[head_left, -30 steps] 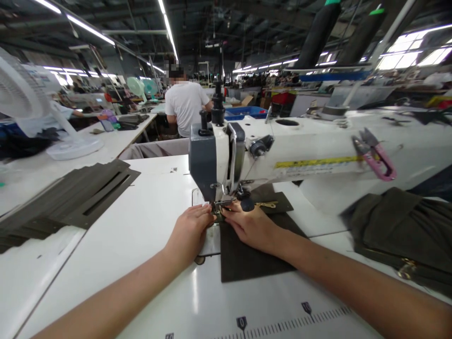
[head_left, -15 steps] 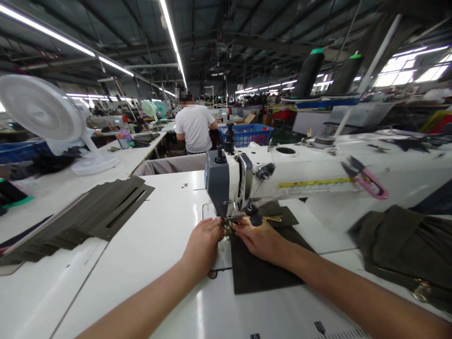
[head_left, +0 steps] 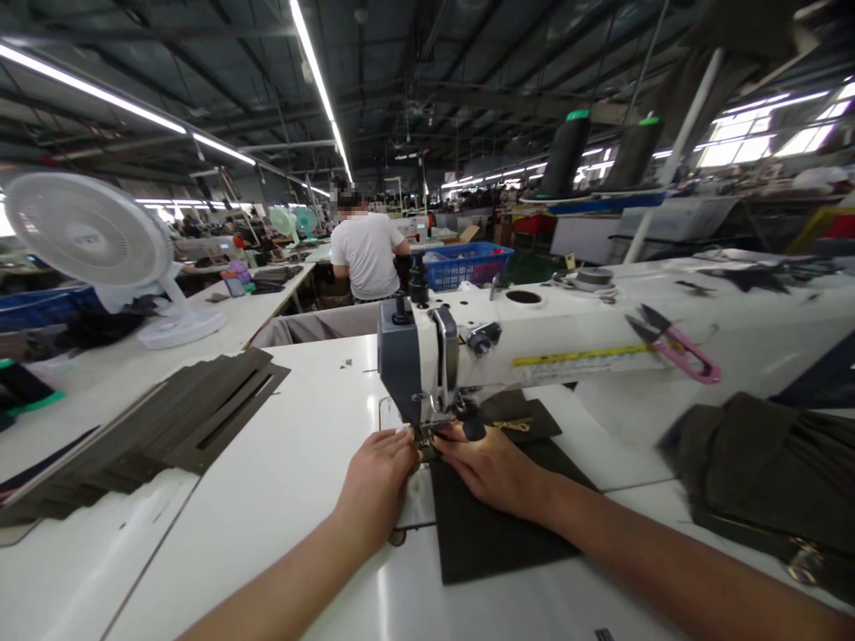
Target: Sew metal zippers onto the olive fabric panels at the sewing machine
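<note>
A dark olive fabric panel [head_left: 491,543] lies under the sewing machine head [head_left: 401,361], its near part spread over the table. My right hand [head_left: 491,467] rests on it, fingers drawn together and pressing its edge beside the presser foot [head_left: 427,432]. Left of the foot, my left hand [head_left: 378,472] has its fingers closed, their tips at the panel's edge by the needle. What lies right under the fingertips is partly hidden. A gold zipper pull [head_left: 514,425] shows on the fabric behind my right hand.
A stack of dark cut panels [head_left: 200,414] lies on the left, near a white fan [head_left: 93,236]. Pink-handled snips [head_left: 685,352] sit against the machine arm. Dark fabric with a gold zipper [head_left: 768,490] is heaped at right. A person in a white shirt [head_left: 367,254] sits ahead.
The camera view has shifted slightly, so the machine and both hands appear a little lower and further left. Both hands keep their places at the presser foot.
</note>
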